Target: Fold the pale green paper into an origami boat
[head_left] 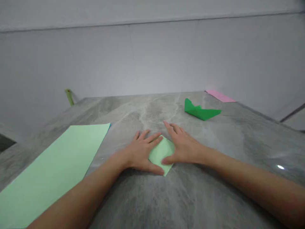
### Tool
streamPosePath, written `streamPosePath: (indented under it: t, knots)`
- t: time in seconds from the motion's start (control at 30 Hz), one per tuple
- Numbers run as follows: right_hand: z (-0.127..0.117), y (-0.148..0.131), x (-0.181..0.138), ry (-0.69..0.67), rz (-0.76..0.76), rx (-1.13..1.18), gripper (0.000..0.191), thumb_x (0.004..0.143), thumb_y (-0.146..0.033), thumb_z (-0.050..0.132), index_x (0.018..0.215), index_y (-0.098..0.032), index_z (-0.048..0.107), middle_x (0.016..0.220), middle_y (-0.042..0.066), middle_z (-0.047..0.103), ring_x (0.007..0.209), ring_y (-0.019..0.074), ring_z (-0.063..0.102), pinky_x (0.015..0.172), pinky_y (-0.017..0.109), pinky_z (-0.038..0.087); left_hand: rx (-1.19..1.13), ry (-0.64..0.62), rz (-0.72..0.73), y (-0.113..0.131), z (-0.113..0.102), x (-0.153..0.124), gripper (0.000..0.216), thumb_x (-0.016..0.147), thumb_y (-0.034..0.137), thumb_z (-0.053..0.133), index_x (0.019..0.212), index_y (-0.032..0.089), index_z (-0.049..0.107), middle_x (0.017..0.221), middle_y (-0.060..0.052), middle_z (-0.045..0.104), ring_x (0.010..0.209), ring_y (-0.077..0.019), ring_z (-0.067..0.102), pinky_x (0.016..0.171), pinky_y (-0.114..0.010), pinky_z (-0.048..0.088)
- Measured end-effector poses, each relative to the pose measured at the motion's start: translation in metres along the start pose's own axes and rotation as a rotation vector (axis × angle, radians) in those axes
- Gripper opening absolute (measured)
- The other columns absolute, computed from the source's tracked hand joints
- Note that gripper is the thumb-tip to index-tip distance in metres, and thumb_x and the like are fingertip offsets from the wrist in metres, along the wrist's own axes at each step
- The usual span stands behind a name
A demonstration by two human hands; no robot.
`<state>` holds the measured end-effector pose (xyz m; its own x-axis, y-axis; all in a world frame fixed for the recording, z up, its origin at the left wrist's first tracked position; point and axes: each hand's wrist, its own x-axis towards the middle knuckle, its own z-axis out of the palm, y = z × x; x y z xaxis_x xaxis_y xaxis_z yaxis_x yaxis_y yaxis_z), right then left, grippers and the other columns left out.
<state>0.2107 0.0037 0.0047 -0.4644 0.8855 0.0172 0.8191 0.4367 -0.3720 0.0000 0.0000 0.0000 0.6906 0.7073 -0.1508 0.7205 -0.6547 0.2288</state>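
A small folded piece of light green paper [161,153] lies on the grey marbled table [166,197] in front of me. My left hand [139,152] lies flat on its left side, fingers stretched out and thumb along its lower edge. My right hand [183,147] rests flat on its right side, fingers spread, thumb touching the paper. Both hands press the paper down; neither grips it.
A large light green sheet [54,171] lies at the left of the table. A dark green folded paper boat [200,110] sits at the far right, a pink sheet [220,95] behind it. A green stick-like object [69,96] leans at the far left by the white wall.
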Motion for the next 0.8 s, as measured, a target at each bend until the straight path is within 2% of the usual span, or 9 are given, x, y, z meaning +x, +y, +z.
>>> streamPosePath:
  t: [0.13,0.37,0.5,0.6,0.8]
  knots:
    - [0.0,-0.001,-0.009,-0.011,-0.079,0.014,0.142,0.045,-0.065,0.077,0.152,-0.015,-0.002,0.15,0.025,0.02,0.139,0.0432,0.019,0.105,0.059,0.028,-0.013,0.017,0.012,0.0,0.001,-0.001,0.116,0.06,0.085,0.05,0.151,0.026,0.007,0.159,-0.004,0.008,0.141,-0.0449,0.0,0.108,-0.068,0.0]
    - [0.0,-0.002,-0.01,-0.04,-0.087,-0.01,0.145,0.042,-0.071,0.075,0.152,-0.014,-0.001,0.151,0.028,0.017,0.14,0.0445,0.015,0.106,0.06,0.025,-0.013,0.021,0.029,0.001,-0.002,-0.002,0.118,0.062,0.084,0.05,0.151,0.024,0.004,0.159,-0.008,0.007,0.141,-0.0449,-0.004,0.106,-0.069,-0.003]
    - [0.001,0.0,-0.01,-0.038,-0.091,-0.02,0.146,0.041,-0.073,0.074,0.152,-0.013,0.001,0.151,0.029,0.017,0.139,0.0454,0.016,0.106,0.061,0.026,0.032,0.035,0.116,0.011,-0.003,-0.007,0.106,0.073,0.079,0.042,0.151,0.018,0.007,0.158,-0.013,0.005,0.143,-0.04,-0.008,0.105,-0.067,-0.012]
    - [0.002,0.002,-0.009,-0.012,-0.113,-0.012,0.142,0.043,-0.072,0.074,0.152,-0.013,0.004,0.151,0.029,0.019,0.138,0.0459,0.019,0.105,0.062,0.026,-0.001,0.022,0.155,0.018,0.001,-0.009,0.094,0.082,0.072,0.035,0.151,0.018,0.002,0.157,-0.015,0.006,0.144,-0.0362,0.0,0.107,-0.065,-0.008]
    - [-0.006,0.006,-0.006,-0.073,-0.111,-0.001,0.142,0.043,-0.068,0.077,0.152,-0.014,0.004,0.151,0.028,0.019,0.139,0.0448,0.019,0.105,0.06,0.028,-0.022,0.032,0.119,0.022,0.005,-0.01,0.09,0.082,0.072,0.037,0.151,0.025,0.004,0.158,-0.013,0.005,0.144,-0.037,0.003,0.106,-0.069,-0.004]
